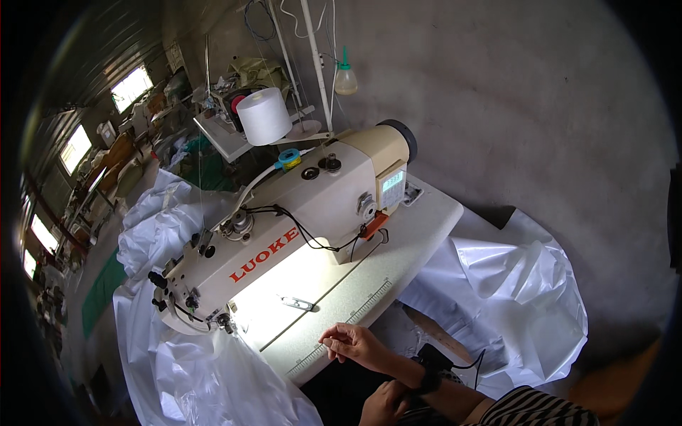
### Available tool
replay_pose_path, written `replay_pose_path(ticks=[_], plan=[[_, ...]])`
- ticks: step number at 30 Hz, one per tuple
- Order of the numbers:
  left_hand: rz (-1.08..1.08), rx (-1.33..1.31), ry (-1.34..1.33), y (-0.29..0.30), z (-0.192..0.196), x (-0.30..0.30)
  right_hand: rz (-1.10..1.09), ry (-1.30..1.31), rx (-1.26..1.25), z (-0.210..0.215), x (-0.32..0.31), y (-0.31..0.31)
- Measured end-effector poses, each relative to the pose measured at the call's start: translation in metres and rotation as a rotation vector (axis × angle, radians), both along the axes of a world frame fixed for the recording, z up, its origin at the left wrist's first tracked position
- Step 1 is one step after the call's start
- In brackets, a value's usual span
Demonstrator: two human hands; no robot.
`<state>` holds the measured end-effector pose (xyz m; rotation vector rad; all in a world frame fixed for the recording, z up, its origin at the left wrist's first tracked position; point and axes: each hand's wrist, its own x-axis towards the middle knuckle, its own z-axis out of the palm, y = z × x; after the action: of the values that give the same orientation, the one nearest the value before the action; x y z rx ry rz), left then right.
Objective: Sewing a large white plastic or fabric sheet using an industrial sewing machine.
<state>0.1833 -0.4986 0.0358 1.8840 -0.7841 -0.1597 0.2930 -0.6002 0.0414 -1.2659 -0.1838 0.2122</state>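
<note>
My right hand (357, 348) hovers over the front edge of the sewing machine table (426, 220), by its printed ruler strip. Its thumb and fingertips are drawn together; anything between them is too small to make out. Below the right forearm, at the lower edge, my left hand (384, 405) is curled closed and partly cut off; what it may hold is hidden. A white industrial sewing machine (284, 213) stands across the table, its lamp lighting the bed. Small thread snips (297, 304) lie on the lit bed. White shiny sheeting (206, 376) hangs from near the needle end.
More white sheeting (511, 284) is heaped right of the table, against a grey wall (511, 92). A thread cone (263, 117) stands behind the machine, and an oil bottle (346, 78) hangs from the thread stand. Cluttered workshop goods fill the far left.
</note>
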Motion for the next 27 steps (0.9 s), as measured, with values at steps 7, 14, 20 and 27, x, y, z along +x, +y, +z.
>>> replay_pose_path(ticks=[7,14,20,27], plan=[[-0.017,-0.181,0.540,-0.007,-0.028,0.015,-0.090,0.048,-0.065,-0.013,0.023,-0.015],[-0.022,-0.167,0.562,-0.023,-0.022,0.037,0.002,0.185,-0.023,-0.011,0.035,-0.029],[-0.123,-0.121,0.596,-0.020,-0.018,0.042,0.026,0.170,-0.018,-0.002,0.032,-0.034],[-0.088,-0.112,0.570,-0.020,-0.017,0.030,0.026,0.151,-0.023,-0.007,0.031,-0.033]])
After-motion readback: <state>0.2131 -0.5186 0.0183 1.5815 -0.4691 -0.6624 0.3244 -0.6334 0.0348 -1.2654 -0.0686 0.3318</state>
